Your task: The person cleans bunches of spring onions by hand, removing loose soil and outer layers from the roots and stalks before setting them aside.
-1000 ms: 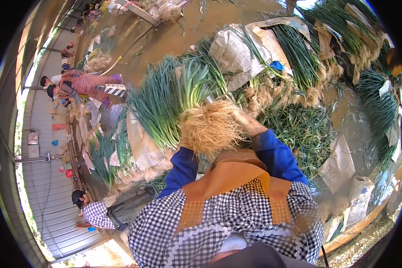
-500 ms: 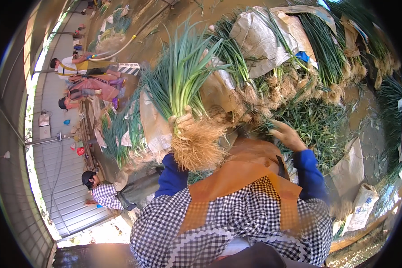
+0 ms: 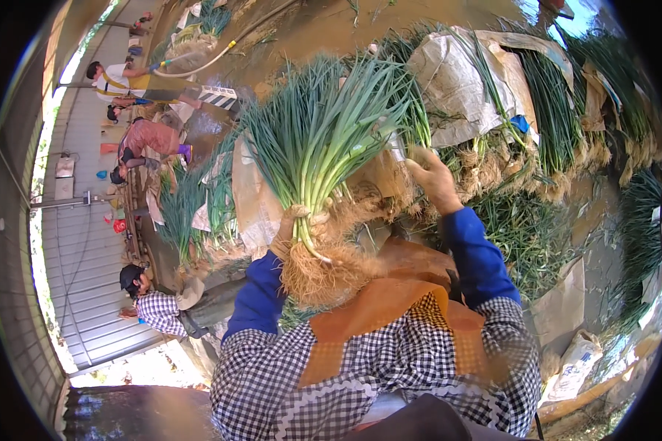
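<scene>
A thick bunch of scallions (image 3: 320,140) stands up in front of me, green leaves fanned out above and pale stalks below. My left hand (image 3: 294,226) is wrapped around the stalks just above the tangled, straw-coloured roots (image 3: 316,275). One pale stalk bends out sideways across those roots. To the right of the bunch, my right hand (image 3: 435,182) is raised with its fingers apart and nothing seen in them. It is close to the leaf edge and in front of the rooted ends of other scallions. An orange-brown apron (image 3: 390,301) covers my front.
Scallion piles (image 3: 544,110) under pale sacking (image 3: 441,81) run along the far right. Loose green leaves (image 3: 522,228) litter the ground at right, near a white sack (image 3: 577,364). At left, one person (image 3: 158,305) crouches; farther off, another person (image 3: 114,81) holds a yellow hose (image 3: 198,67).
My right hand has moved up and left from the loose leaves to beside the bunch. The bunch's leaves have spread wider to the right, still in my left hand.
</scene>
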`<state>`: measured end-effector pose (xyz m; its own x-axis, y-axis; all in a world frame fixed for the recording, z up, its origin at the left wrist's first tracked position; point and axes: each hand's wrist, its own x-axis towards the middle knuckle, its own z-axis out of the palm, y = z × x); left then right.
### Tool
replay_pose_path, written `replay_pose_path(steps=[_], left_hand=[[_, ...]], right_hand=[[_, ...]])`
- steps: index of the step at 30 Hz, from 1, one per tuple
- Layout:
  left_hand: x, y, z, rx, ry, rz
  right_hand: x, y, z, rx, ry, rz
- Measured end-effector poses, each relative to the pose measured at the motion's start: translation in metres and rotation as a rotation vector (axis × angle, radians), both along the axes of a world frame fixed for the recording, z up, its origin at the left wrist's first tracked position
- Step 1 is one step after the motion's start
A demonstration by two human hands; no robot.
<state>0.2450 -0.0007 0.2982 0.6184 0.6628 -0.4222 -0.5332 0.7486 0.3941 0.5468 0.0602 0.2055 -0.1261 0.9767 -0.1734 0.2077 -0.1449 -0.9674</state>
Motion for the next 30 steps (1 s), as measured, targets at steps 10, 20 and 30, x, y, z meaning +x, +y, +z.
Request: replay_pose_path(steps=[10,20,30], left_hand=[[-0.039,-0.018,0.094,-0.066,0.416,-0.12],[-0.13,0.009,0.216,0.223,0.79,0.181],[-0.244,0.065,0.067,0.385,1.099,0.446]], right_hand=[[0.055,0.024,-0.074,0.756,-0.623,0.324],[0.308,-0.226,-0.214,-0.73,-1.288,0.097],[0.195,-0.212,-0.163,-0.387,-1.113,0.411]])
